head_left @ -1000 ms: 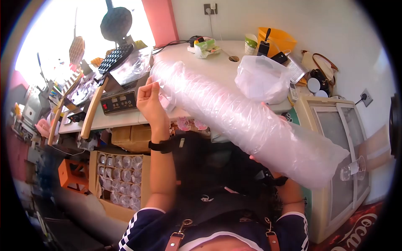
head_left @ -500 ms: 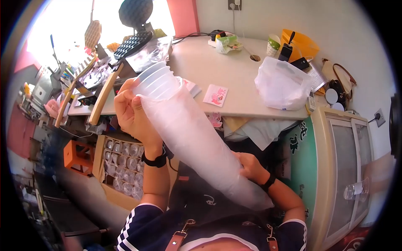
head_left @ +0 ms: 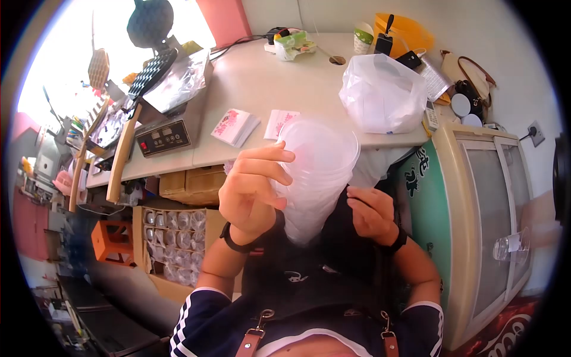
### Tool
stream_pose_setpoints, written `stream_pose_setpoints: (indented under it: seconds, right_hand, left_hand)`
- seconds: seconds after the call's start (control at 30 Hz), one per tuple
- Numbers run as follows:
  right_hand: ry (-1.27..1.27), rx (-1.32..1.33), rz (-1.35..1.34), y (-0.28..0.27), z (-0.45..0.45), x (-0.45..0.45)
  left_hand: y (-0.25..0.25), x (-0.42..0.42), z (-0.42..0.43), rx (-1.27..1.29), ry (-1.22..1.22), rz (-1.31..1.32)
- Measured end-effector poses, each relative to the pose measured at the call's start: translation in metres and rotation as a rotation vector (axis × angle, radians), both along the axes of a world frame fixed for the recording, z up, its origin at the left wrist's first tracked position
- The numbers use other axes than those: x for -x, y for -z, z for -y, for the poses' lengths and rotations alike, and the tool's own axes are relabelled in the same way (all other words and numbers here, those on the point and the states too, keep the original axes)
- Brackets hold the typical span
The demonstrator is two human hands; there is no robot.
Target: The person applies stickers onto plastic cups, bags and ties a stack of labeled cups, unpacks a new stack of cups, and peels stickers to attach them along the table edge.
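A stack of clear plastic cups (head_left: pixel 318 156), its lower part wrapped in thin film, stands roughly upright in front of my body with the rims facing up. My left hand (head_left: pixel 253 187) is at its left side, fingers bent and apart, their tips over or against the upper cups. My right hand (head_left: pixel 373 213) is to the right of the stack with its fingers curled together in a pinch; what they hold, if anything, is too small to name. Two piles of printed paper packets, one on the left (head_left: pixel 236 127) and one on the right (head_left: pixel 279 124), lie behind the cups.
The white table (head_left: pixel 267 77) bears a waffle iron (head_left: pixel 153 71) at left and a white plastic bag (head_left: pixel 383 95) at right. A box of wrapped cups (head_left: pixel 175 238) and an orange stool (head_left: pixel 113 243) are low at left. A glass-topped freezer (head_left: pixel 493 196) is at right.
The cup stack has swung from slanting across my body to nearly upright, moving right at its rim end. My left hand has moved right and spread its fingers; my right hand has come up beside the stack.
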State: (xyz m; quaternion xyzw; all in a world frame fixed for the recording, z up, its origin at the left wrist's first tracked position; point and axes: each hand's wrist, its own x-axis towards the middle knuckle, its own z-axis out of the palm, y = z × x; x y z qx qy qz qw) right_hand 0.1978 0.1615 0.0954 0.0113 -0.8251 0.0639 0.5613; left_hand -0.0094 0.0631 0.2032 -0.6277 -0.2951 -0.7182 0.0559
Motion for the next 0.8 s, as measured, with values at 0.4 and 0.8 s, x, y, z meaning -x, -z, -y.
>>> stream_pose_setpoints:
  seconds: [0.4, 0.8]
  right_hand:
    - [-0.139, 0.382, 0.273, -0.159, 0.038, 0.008]
    - [-0.401, 0.617, 0.345, -0.183, 0.033, -0.007]
  left_hand:
    - [-0.074, 0.004, 0.020, 0.399, 0.140, -0.292]
    - [-0.064, 0.023, -0.009, 0.473, 1.112, 0.080]
